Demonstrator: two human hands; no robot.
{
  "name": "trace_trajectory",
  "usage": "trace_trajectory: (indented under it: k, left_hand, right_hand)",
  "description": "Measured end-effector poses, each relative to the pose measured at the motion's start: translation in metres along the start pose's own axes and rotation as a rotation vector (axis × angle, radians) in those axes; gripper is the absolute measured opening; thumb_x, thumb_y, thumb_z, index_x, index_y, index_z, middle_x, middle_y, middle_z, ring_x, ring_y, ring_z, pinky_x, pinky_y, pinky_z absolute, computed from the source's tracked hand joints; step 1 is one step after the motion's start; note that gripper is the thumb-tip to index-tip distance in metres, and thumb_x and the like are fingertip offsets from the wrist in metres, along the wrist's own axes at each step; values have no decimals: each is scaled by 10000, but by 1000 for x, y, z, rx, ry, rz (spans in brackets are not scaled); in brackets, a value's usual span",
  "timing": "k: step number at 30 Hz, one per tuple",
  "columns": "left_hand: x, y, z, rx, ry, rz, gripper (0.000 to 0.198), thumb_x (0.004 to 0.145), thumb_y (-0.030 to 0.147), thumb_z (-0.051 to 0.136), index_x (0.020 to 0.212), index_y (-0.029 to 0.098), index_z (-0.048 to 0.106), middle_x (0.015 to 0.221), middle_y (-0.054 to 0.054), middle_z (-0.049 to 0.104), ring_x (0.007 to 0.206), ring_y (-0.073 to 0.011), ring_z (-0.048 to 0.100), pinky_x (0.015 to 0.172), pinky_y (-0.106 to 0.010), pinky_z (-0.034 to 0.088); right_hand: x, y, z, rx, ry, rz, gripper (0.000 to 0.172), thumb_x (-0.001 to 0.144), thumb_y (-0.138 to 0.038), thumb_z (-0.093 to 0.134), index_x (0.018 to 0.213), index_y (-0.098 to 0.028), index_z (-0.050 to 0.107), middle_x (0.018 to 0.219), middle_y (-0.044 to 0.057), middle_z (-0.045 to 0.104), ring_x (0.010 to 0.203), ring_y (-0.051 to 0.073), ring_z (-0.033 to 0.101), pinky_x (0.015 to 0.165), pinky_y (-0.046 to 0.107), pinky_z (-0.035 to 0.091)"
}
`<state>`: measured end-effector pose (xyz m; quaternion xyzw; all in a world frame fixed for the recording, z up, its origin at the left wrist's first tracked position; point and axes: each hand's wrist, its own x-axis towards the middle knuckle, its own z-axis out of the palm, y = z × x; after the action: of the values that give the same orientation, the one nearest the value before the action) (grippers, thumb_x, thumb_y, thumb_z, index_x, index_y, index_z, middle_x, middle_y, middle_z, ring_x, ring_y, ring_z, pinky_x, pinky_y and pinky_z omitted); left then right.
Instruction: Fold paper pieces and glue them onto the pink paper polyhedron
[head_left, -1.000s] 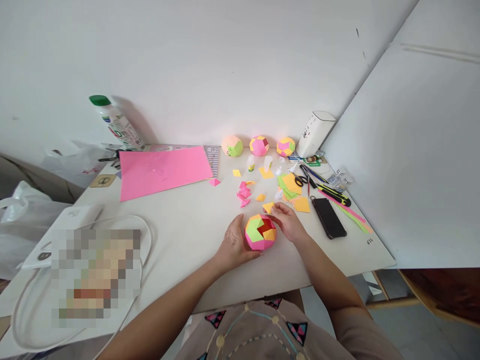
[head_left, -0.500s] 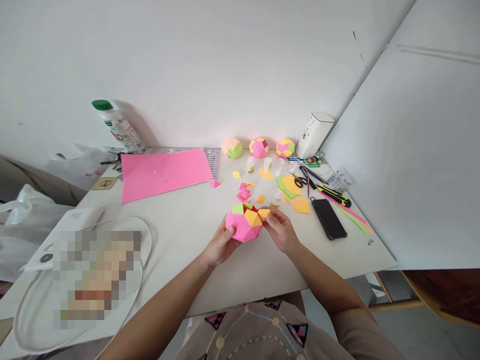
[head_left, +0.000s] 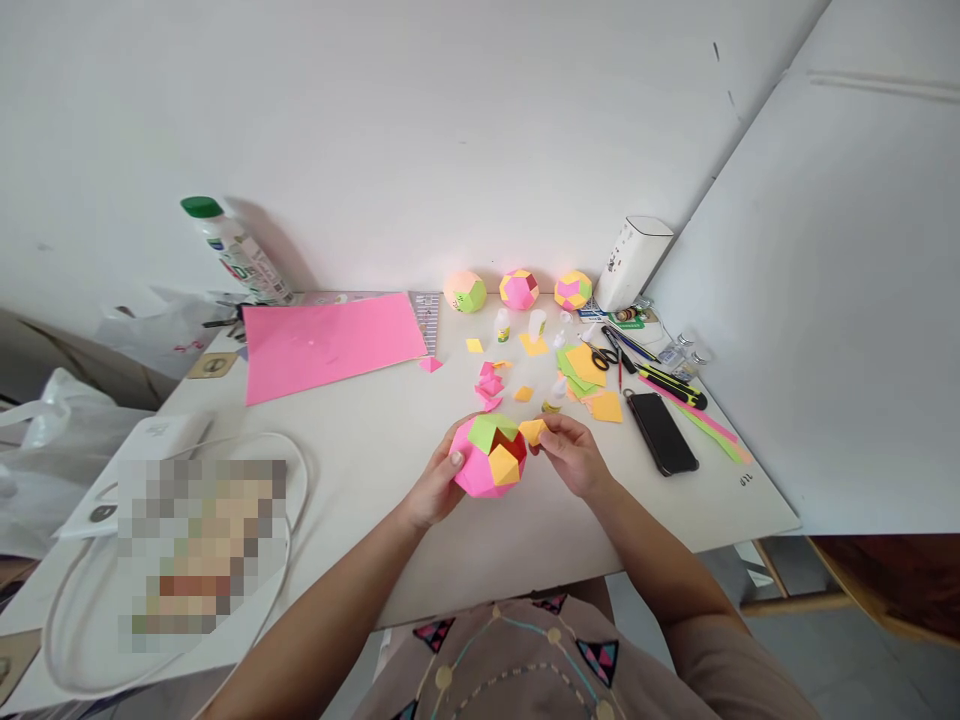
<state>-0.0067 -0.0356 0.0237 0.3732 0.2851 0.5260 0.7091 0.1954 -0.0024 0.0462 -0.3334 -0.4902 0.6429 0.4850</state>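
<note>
A faceted paper ball (head_left: 480, 470), pink with green and orange pieces, has an opening at its top right that shows a dark red inside. My left hand (head_left: 437, 483) is closed on its left side, thumb on the pink face. Just right of the ball, my right hand (head_left: 571, 452) pinches a small folded orange paper piece (head_left: 532, 431). That piece is close to the opening; whether it touches the ball is hard to tell. Beyond the ball lie folded pink pieces (head_left: 489, 385) and an orange piece (head_left: 523, 394).
Three finished-looking paper balls (head_left: 519, 290) stand along the wall. Small glue bottles (head_left: 502, 326), paper sheets (head_left: 581, 372), scissors (head_left: 602, 358), cutters (head_left: 675, 388) and a phone (head_left: 661, 433) lie at right. A pink sheet (head_left: 334, 345) and a white cable (head_left: 304, 480) are at left.
The ball has turned in my left hand, so its green top and opening show more. My right hand with the orange piece has shifted slightly right, away from the ball's orange face.
</note>
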Motion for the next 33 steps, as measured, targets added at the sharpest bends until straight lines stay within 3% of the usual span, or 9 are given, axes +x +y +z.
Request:
trace_trajectory:
  k: [5,10,19,33]
  left_hand:
    - [0,1,-6,115,13,34,663,727,547,677,1281,247,470,1278,-130,563,1103,-302,583,852,-414,506]
    - [0,3,-7,182,8,57,675,742,555,658,1296,233,446,1288,-141,553,1088,-292,590,828,-383,511]
    - [-1,5,-8,228,15,9,667,755,548,650,1298,224,439,1297,-139,545,1094,-291,584,843,-375,512]
    - [0,4,-9,266,19,3,653,770,552,629,1297,218,434,1298,-135,530,1118,-303,561,867,-398,504]
  right_hand:
    - [1,-3,-1,14,16,-6,206,708,-431,745,793,-246,714,706,5,607,608,130,512,596,321,460]
    - [0,-7,2,46,-33,-3,136,717,-357,750,721,-226,711,800,18,621,638,126,521,557,296,421]
    - [2,-5,-1,163,3,206,200,655,-345,798,719,-205,669,596,-23,594,488,81,450,470,248,338]
    - [-2,-4,8,100,87,171,246,623,-368,811,671,-184,655,468,-55,509,402,47,359,421,228,230]
